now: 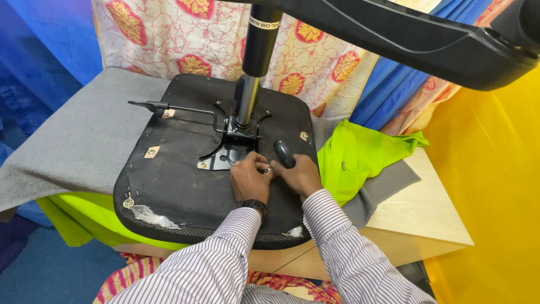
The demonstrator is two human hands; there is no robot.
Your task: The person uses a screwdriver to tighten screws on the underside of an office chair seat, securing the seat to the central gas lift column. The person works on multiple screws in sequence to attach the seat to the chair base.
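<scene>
Head view: right hand [301, 174] grips screwdriver handle [284, 153], left hand [249, 179] adjacent.

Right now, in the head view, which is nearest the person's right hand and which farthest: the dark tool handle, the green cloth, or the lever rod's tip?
From the right hand:
1. Dark tool handle, gripped in it.
2. Green cloth, just to the right.
3. Lever rod's tip, far left on the seat underside.

One upturned chair seat [185, 180], two hands [275, 175] (both bare), one table [416, 219].
</scene>
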